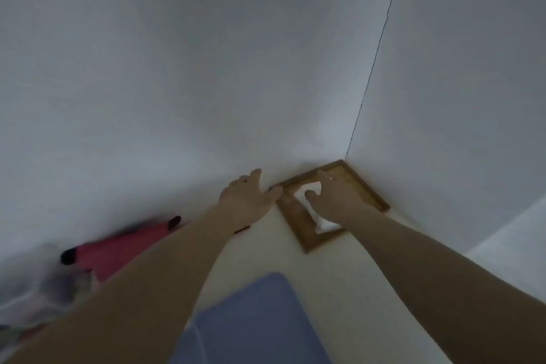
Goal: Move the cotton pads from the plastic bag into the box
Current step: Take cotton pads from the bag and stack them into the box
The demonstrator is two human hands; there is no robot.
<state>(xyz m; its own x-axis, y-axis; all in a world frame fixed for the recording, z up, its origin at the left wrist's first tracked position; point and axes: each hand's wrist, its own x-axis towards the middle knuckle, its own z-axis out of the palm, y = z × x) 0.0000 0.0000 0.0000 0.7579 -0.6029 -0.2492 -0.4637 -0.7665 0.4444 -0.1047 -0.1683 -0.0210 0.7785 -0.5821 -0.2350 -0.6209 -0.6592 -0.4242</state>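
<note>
Blue pad [251, 319] nearest the camera, flat on the cream bench [271, 248], bottom centre. Both forearms reach forward over it toward the far corner where two white walls meet.

Box [298, 221]: wooden, sits in that corner, touching or just beside both walls. White stuff shows inside its frame, likely the cotton pads [322, 223], blurred, can't count them.

Right hand [331, 196] is over the box, fingers curled down onto the white material; looks like it pinches or presses the pads, thumb on the near side. Can't tell whether it is placing or adjusting them.

Left hand [246, 196] just left of the box, fingers spread and fairly straight, holding nothing; thumb tip reaches the box's left corner, contact unclear.

Far left: pink object [118, 248] with dark ends lies on the bench along the wall, partly under the left forearm. Next to it, lower left, a crumpled clear plastic bag [38, 278], heavily blurred; can't see if any pads remain in it.

Progress, judged: at least some pads are already in the box, so the transfer is under way or near its end. Left to do: check the bag, move whatever is still inside.
</note>
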